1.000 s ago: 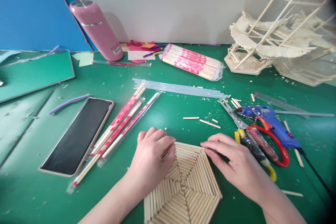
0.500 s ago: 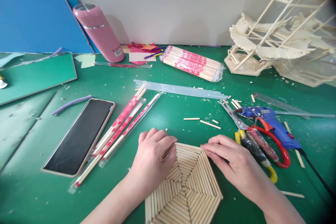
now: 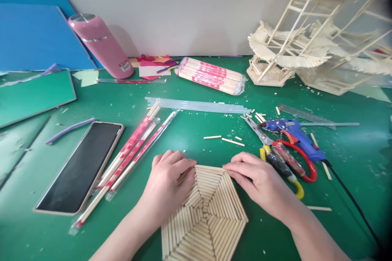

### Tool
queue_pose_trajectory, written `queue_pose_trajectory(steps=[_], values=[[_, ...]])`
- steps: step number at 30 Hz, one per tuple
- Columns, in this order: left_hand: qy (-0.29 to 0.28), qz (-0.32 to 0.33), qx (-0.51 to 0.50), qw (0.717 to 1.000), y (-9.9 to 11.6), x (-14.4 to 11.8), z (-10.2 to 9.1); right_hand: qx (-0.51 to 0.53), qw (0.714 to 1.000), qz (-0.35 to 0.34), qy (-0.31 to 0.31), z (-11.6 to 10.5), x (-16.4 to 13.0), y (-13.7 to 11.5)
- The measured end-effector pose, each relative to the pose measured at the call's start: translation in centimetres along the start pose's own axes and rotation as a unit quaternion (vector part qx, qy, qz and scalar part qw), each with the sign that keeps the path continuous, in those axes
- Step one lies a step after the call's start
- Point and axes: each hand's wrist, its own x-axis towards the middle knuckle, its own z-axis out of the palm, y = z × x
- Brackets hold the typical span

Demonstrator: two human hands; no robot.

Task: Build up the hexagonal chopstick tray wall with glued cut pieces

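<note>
Item one: a hexagonal panel of glued wooden sticks (image 3: 208,216) is lying flat on the green worktop (image 3: 190,130), directly in front of me at the near edge. I am pressing my left hand (image 3: 170,185) onto its upper left corner, the fingers curled down over the sticks, its grip bearing on the panel rather than closing round it. My right hand (image 3: 257,181) is resting at the upper right corner, fingertips (image 3: 228,168) touching the top edge, grip likewise pressing, not clenched.

Item two: wrapped chopsticks (image 3: 131,159) are lying just left of the left hand, beside a dark phone (image 3: 81,167).

Item three: to the right of my right hand, red-handled scissors (image 3: 294,159), a blue glue gun (image 3: 294,134) and a yellow-handled tool (image 3: 283,169) are lying close together.

Item four: clear glue sticks (image 3: 199,106) and short stick offcuts (image 3: 232,142) are lying beyond the panel.

Item five: a bundle of chopsticks (image 3: 211,75), a pink flask (image 3: 98,45) and stick-built models (image 3: 309,45) are standing at the back.
</note>
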Motion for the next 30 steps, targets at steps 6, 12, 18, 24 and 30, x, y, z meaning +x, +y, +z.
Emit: queue_pose_trajectory(steps=[6, 12, 18, 24, 30], values=[[0.003, 0.021, 0.042, 0.999, 0.7, 0.5, -0.5, 0.003, 1.000, -0.003, -0.002, 0.0, 0.1, 0.2], [-0.073, 0.098, 0.094, 0.988, 2.7, 2.3, -0.4, 0.012, 1.000, 0.005, -0.008, -0.1, 0.1, 0.1], [-0.118, 0.124, 0.070, 0.983, 3.0, 3.2, 0.5, 0.022, 1.000, 0.011, -0.010, 0.0, 0.2, -0.1], [-0.112, 0.120, 0.001, 0.986, 2.6, 3.0, 0.7, 0.035, 0.999, 0.025, 0.002, -0.2, 0.0, 0.1], [-0.111, 0.114, -0.032, 0.987, 2.6, 3.1, 0.8, 0.027, 0.999, 0.036, 0.001, -0.2, -0.2, 0.2]])
